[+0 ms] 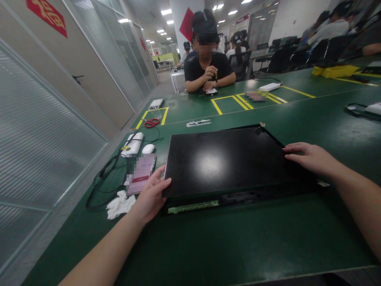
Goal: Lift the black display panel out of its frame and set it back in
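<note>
Panel (226,161) flat on green table (238,246); left hand (151,194) grips near-left corner, right hand (309,157) spread flat on right edge.

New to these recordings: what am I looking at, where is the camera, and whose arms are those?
There is no machine. The picture comes from a camera worn on a person's head, looking down at their own bare arms. The left hand grips the near left corner of a black panel lying flat on the green table. The right hand rests open on its right edge. To its left lie a phone, a white cloth, a white mouse and red scissors. Across the table another person handles a small device.
</note>
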A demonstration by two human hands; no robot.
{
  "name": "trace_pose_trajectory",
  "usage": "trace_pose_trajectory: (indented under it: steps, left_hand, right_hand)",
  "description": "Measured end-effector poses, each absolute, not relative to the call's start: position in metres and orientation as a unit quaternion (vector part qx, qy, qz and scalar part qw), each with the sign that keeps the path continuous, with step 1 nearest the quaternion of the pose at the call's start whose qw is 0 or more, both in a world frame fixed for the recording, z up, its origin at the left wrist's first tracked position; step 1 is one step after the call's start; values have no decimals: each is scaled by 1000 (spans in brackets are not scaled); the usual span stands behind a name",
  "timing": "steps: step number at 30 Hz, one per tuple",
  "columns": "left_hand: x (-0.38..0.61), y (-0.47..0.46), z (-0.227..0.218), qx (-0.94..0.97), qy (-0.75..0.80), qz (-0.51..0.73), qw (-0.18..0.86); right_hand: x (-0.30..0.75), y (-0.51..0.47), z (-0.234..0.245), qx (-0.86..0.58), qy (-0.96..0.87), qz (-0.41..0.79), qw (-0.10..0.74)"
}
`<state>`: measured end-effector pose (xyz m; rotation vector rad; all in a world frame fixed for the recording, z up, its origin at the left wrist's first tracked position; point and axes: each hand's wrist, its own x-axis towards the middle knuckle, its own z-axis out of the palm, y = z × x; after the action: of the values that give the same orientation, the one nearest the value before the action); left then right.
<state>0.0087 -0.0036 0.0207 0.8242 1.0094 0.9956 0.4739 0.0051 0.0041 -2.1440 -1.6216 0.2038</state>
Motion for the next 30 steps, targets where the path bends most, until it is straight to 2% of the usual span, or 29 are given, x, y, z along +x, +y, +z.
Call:
trace_pose_trajectory:
  steps: [9,30]
  left_hand:
    - [8,-4,17,380,450,440,678]
    - [13,-5,22,389,469,425,670]
  right_hand:
    - [478,6,2,-766,-608,72,198]
    - [480,4,3,-761,-611,66,207]
